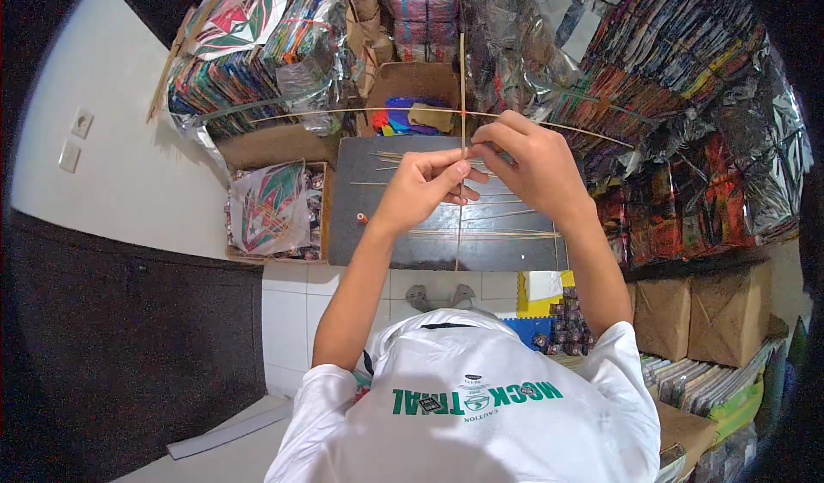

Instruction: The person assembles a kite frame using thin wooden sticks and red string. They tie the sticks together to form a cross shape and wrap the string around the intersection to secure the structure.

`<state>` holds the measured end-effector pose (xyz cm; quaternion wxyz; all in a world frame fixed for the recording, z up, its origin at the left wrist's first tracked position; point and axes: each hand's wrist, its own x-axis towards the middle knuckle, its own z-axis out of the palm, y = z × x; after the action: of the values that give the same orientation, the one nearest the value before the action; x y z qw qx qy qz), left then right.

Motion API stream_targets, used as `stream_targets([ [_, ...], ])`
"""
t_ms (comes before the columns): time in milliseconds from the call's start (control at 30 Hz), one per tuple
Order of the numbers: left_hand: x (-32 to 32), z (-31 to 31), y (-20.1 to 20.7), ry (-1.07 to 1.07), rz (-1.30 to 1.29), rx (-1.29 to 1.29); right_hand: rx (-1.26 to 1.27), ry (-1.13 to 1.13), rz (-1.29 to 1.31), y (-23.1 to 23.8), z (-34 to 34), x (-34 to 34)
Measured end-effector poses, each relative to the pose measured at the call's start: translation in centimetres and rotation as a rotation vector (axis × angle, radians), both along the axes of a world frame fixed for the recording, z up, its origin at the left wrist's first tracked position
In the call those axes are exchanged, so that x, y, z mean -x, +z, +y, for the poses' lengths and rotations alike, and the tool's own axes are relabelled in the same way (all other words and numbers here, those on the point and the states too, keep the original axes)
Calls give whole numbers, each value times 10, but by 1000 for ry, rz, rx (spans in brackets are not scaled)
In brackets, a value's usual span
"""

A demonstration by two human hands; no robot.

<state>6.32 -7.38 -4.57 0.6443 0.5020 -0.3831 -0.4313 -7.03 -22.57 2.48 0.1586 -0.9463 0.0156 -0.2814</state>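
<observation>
Above the dark tabletop (pixel 352 178) I hold a cross of thin bamboo sticks, like a kite frame. Its upright stick (pixel 463 67) runs away from me, and a long bowed crosspiece (pixel 360 109) meets it at a small orange binding (pixel 463 112). My left hand (pixel 419 184) is closed, thumb and fingers pinching the upright stick below that joint. Against the same stick, my right hand (pixel 536 161) has its fingertips pressed together; anything fine between them is too small to make out. Several loose thin sticks (pixel 489 235) lie on the table, with a small orange-and-white spool (pixel 361 218) at left.
An open carton (pixel 319 217) left of the table holds a printed kite sheet (pixel 270 208). Behind stands another cardboard box (pixel 386 75) with coloured pieces. Plastic-wrapped stacks (pixel 635 63) crowd the back and right. Brown cartons (pixel 730 316) stand at lower right.
</observation>
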Motion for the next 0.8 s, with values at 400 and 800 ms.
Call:
stream_targets([
  [400, 4, 0, 2, -5, -20, -7, 3, 0, -111, -6, 3, -2],
  [800, 4, 2, 2, -8, -8, 4, -16, 45, -141, -12, 4, -4],
])
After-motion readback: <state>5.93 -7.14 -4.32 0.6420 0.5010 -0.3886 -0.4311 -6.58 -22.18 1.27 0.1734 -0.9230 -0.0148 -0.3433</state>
